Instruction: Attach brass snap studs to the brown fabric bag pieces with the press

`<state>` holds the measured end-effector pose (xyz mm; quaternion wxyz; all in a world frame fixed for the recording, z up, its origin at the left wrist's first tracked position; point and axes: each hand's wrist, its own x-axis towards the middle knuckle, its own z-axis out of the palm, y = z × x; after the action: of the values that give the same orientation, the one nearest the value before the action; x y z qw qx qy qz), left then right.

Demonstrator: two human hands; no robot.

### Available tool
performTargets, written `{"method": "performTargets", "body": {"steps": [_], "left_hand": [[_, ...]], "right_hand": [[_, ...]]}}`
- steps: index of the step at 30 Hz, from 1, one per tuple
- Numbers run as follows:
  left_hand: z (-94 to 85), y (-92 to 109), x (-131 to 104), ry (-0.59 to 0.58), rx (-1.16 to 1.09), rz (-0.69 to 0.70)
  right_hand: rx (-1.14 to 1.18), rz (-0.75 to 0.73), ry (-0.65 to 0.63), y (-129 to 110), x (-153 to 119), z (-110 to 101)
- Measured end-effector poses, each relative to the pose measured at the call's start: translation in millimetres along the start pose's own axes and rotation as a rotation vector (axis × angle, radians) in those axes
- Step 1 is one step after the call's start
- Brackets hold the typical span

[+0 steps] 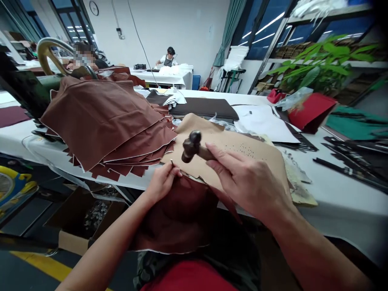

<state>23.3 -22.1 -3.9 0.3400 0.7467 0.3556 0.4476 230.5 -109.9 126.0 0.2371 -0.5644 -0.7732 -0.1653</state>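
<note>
My right hand [245,173] is closed round the wooden handle of a hammer [191,146], its dark metal head raised over a tan sheet [254,155] dotted with small dark marks. My left hand [163,180] is pinched at the near edge of that sheet. The bright end of a short metal piece [171,161] pokes up from its fingers; the rest of it is hidden. A reddish-brown leather piece [182,210] hangs from the table edge over my lap, its upper edge beside my left fingers.
A tall stack of brown leather pieces [106,117] lies to the left, before a dark machine with a metal ring handle [45,52]. Dark sheets [206,108], a white sheet [257,121] and a red box [312,111] lie beyond. An open carton [72,238] stands below; two people sit further back.
</note>
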Motion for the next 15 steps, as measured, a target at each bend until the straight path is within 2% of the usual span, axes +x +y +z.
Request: {"method": "performTargets", "body": {"steps": [3,7,9,11,15], "left_hand": [[2.3,-4.9,6.1,0.131,-0.378,-0.232],[5.5,-3.3,8.1,0.144,-0.483,-0.298],[9.1,-1.9,7.9,0.165,-0.467,-0.289],[14.3,-3.9,9.9,0.183,-0.446,-0.277],[23.6,-13.9,14.5,0.227,-0.504,-0.282]], "right_hand": [[-0.079,0.147,0.088,26.6,-5.9,25.7],[-0.219,0.250,0.036,56.5,-25.0,68.8],[-0.179,0.200,0.106,57.3,-30.3,89.7],[0.010,0.081,0.132,49.1,-32.3,107.4],[0.306,-0.077,-0.023,26.9,-36.4,130.0]]}}
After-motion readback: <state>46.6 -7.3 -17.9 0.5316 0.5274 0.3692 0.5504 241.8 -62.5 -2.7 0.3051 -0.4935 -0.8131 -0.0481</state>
